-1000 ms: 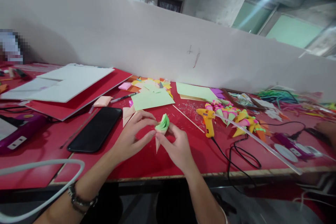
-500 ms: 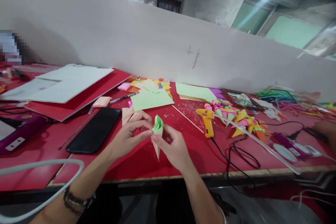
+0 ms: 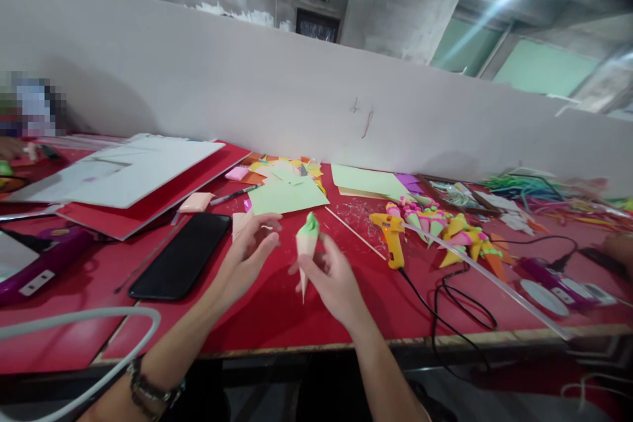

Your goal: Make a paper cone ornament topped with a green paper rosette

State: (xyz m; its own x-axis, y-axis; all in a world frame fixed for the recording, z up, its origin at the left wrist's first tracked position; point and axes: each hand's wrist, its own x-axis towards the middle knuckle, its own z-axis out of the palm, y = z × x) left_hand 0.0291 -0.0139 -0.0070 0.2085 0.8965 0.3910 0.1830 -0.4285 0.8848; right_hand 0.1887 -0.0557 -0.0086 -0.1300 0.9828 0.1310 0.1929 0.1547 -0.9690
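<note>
A small pale paper cone (image 3: 307,244) with folded green paper at its top points downward over the red table (image 3: 267,316). My right hand (image 3: 329,273) pinches the cone between thumb and fingers. To the left of the cone, my left hand (image 3: 251,247) is held with thumb and fingers apart, touching nothing. Behind the left fingers lies a peach paper piece (image 3: 238,224), partly hidden. Light green sheets (image 3: 289,196) rest beyond my hands.
A black phone (image 3: 180,256) lies left of my hands. Rightward are a yellow glue gun (image 3: 393,241) with a black cable, a clear glue stick, and several colourful paper cones (image 3: 457,237). White boards (image 3: 119,175) lie back left. Another person's hand (image 3: 620,247) is at far right.
My left hand has let go of the cone and moved left, its fingers opening. The cone's green top looks more closed, and my right hand still holds it.
</note>
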